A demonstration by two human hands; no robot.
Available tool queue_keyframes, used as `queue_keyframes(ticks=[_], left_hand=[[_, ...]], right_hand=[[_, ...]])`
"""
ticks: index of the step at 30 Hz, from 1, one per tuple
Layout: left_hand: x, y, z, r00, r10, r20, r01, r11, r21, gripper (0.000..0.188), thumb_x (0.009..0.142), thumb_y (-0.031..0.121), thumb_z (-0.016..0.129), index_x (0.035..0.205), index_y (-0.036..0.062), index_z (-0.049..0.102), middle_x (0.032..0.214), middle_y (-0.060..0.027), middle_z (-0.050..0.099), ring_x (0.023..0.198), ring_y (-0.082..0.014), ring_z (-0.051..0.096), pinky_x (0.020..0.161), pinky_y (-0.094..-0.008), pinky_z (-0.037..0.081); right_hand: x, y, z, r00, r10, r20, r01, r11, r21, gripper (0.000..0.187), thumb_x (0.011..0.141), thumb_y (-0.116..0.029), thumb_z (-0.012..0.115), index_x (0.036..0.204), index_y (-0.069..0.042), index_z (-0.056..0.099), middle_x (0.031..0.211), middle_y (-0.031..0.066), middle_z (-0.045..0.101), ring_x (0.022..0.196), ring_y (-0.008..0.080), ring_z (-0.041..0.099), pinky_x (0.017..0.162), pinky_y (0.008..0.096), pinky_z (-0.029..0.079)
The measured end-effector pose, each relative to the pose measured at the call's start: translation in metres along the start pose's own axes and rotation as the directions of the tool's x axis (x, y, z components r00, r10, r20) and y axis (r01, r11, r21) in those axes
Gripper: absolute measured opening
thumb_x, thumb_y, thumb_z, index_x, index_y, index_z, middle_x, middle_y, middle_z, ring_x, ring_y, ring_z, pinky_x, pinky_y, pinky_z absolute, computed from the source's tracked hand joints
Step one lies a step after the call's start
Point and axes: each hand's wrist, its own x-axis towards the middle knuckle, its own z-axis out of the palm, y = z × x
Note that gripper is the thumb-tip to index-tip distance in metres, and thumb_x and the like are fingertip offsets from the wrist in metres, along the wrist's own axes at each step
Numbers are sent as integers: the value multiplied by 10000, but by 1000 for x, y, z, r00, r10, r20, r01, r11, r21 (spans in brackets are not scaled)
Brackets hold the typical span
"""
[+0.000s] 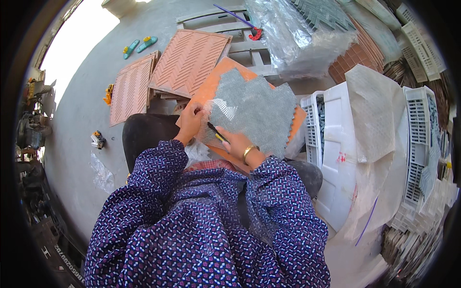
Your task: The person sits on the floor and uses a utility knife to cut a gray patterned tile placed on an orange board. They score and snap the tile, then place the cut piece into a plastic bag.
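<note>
A grey mesh-backed tile sheet (259, 115) with zigzag edges lies on an orange board (235, 67) across my lap. A white patch shows near its left side. My left hand (191, 121) is closed at the sheet's left edge, its fingertips pinching the mesh. In my right hand (237, 145) is a black and yellow utility knife (218, 134), its dark front end pointing up and left at the mesh, close to my left fingers. I cannot make out whether the blade touches the mesh. A gold bangle sits on my right wrist.
Left of the board stand stacks of terracotta-coloured herringbone panels (187, 60). To the right are a white basket (313, 127) of small grey pieces, a white foam box (336, 153) and another basket (418, 139). Plastic-wrapped sheets (312, 43) lie at the back. Green slippers (139, 46) rest on the floor.
</note>
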Motion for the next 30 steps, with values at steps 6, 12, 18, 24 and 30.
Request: queue_keyframes(ticks=[6, 12, 18, 24, 30], left_hand=[[2, -11, -4, 996, -59, 74, 67, 992, -105, 112, 744, 69, 586, 794, -25, 553, 665, -68, 573, 604, -110, 525, 579, -250, 427], [-18, 8, -12, 981, -15, 194, 11, 1000, 19, 165, 744, 59, 592, 884, -22, 558, 727, -94, 556, 650, -158, 522, 613, -271, 424], [-14, 1, -9, 990, 89, 107, -110, 972, 209, 168, 730, 71, 588, 858, -35, 560, 756, -173, 567, 692, -294, 550, 632, -348, 425], [-13, 5, -6, 984, 180, 15, -180, 974, 139, 135, 725, 59, 582, 799, -51, 561, 736, -193, 564, 694, -305, 550, 621, -354, 422], [-7, 4, -5, 995, 98, 36, -98, 995, 1, 108, 724, 27, 525, 805, -42, 541, 699, -166, 535, 681, -257, 537, 616, -322, 408]], right_hand=[[-8, 6, 14, 991, -53, -123, 62, 996, 68, 531, 813, -144, 510, 1308, -217, 333, 703, 188, 589, 583, 311, 581, 579, 390, 475], [-1, -13, -3, 972, 227, 58, -231, 878, 420, 495, 798, -133, 523, 1267, -218, 387, 770, 199, 602, 658, 325, 598, 625, 403, 480], [7, -3, 11, 986, 155, -67, -132, 956, 263, 493, 833, -105, 471, 1301, -212, 360, 634, 75, 577, 460, 130, 546, 459, 266, 480], [12, -12, 9, 977, 187, -106, -156, 956, 249, 464, 788, -158, 517, 1240, -166, 411, 797, 230, 591, 711, 382, 579, 647, 437, 475], [-1, 4, 34, 996, 49, -75, -52, 998, -42, 521, 793, -211, 522, 1283, -207, 346, 798, 231, 590, 713, 393, 567, 669, 454, 463]])
